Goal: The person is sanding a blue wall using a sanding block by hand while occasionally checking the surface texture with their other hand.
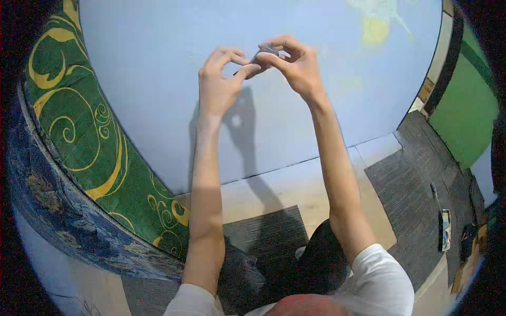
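Both hands meet in front of a light-blue surface (158,98), apparently a wall. Between them is a small dark object (259,59), too blurred and covered by fingers to name. My left hand (223,75) pinches its lower left end with thumb and fingertips. At its upper right end, my right hand (298,63) grips it with the thumb in front and the fingers curled behind. A tiny dark tip sticks out near the left thumb.
A mattress with a green sheet (75,114) patterned in yellow scrolls borders the left. Dark ribbed mats (399,189) lie on the pale floor. To the right, a narrow box with a colourful top (445,229) rests beside a thin rod-like item (435,193). Faint yellow paint (375,31) marks the blue surface.
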